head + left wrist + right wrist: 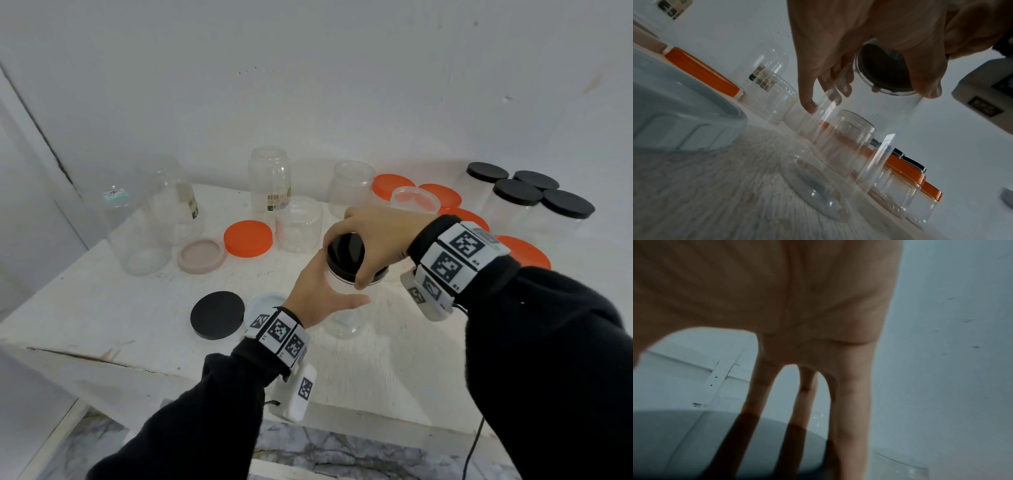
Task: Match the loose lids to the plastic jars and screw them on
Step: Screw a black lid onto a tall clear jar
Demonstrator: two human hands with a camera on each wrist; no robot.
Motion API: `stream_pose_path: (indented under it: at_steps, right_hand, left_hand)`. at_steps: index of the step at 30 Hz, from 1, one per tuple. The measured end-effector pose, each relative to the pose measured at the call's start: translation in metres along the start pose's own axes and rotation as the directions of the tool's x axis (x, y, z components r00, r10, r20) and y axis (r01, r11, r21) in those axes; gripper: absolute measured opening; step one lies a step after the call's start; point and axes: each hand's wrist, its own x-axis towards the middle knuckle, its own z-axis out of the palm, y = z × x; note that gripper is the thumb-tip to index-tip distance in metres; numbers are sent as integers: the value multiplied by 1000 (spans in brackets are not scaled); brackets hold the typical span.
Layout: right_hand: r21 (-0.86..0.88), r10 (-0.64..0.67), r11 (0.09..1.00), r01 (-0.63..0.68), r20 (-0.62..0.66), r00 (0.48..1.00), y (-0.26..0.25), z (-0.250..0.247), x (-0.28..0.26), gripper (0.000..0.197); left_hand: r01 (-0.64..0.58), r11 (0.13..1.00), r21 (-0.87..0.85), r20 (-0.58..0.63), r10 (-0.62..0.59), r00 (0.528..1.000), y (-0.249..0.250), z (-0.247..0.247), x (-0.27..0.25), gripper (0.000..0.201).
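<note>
A clear plastic jar (pixel 342 308) stands upright on the white table (pixel 102 308), near its front. My left hand (pixel 339 281) grips the jar's wall just under the neck; in the left wrist view its fingertips (pixel 812 104) press the clear jar wall (pixel 869 129). A black lid (pixel 344 251) sits on the jar's mouth. My right hand (pixel 349 260) grips this lid from above, fingers and thumb curled round its rim. The black lid (pixel 885 71) shows from below, through the jar. The right wrist view has my fingers (pixel 853 402) reaching over the glossy black lid (pixel 694 443).
A loose black lid (pixel 217 315), a pale lid (pixel 270 301), a pink lid (pixel 202 255) and an orange lid (pixel 248 238) lie to the left. Several open clear jars (pixel 270 178) stand behind. Black-lidded jars (pixel 517 198) and orange-lidded jars (pixel 524 250) fill the right.
</note>
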Motion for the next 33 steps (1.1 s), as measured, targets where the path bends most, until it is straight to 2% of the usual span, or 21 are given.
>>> stream_pose_path:
  at_steps: [5,8,11,13,15,17,18,20,23,27,33]
  right_hand:
    - [-15,29,999,-31,-128,991,0,6,-3,64]
    - [-88,98,988,-126,-271,958,-5,17,-2,60]
    - [-144,161,964,-224,-357,920,-11,24,0,66]
    - [-147,192,959,-243,-295,936,-8,21,-1,72]
    - [-116,195,972,-206,-98,976,-2,16,-4,78]
    - [-12,97,995,-96,62,993,0,11,-8,79]
    - [20,41,999,-42,84,996,1,10,-9,79]
    - [41,-8,999,6,40,999,3,10,-8,76]
    - [32,7,999,-6,-53,999,5,9,-6,71]
    - [2,53,999,-53,-92,994,3,11,-5,72]
    - [-101,138,980,-172,-278,951,-7,22,-5,66]
  left_hand:
    - [25,1000,-13,2,-25,1000,-2,2,-1,80]
    - [39,999,-23,-2,-39,999,-2,3,-1,79]
    - [54,998,-38,5,-53,999,-5,3,1,80]
    - [53,998,-29,19,-52,998,-4,1,0,79]
    - [47,999,-16,33,-47,998,-4,-2,1,75]
    - [37,999,-2,42,-37,998,-2,-5,1,74]
    - [33,999,5,47,-33,998,-1,-5,1,74]
    - [28,1000,6,52,-28,998,1,-5,1,75]
    - [30,999,-23,56,-28,998,2,-2,-2,78]
    - [47,998,-49,64,-44,997,0,-2,-3,89]
    - [59,998,-30,47,-58,997,0,-1,-4,81]
